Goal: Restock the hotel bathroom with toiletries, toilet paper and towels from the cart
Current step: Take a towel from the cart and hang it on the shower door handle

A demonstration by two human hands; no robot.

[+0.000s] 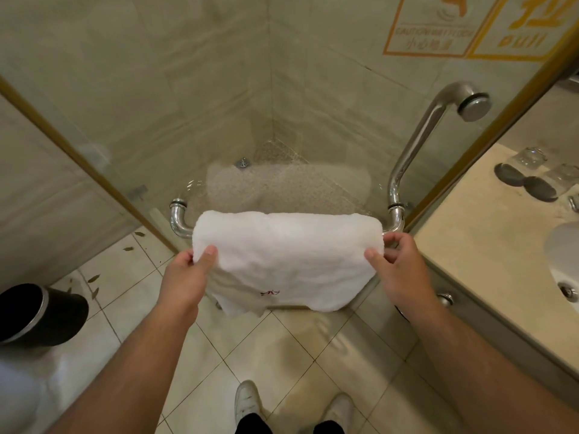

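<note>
A white folded towel point(286, 255) with a small red mark near its lower edge hangs over the chrome bar point(179, 219) on the glass shower door. My left hand point(188, 274) pinches the towel's left edge, thumb on top. At the right edge my right hand point(399, 267) grips the towel, close to the bar's right bracket point(395, 216). Most of the bar is hidden under the towel.
A curved chrome door handle point(419, 136) rises at the right of the glass. A beige counter point(488, 245) with a white basin point(564, 258), glasses and dark coasters lies right. A black bin point(40, 314) stands at left on the tiled floor. My shoes show below.
</note>
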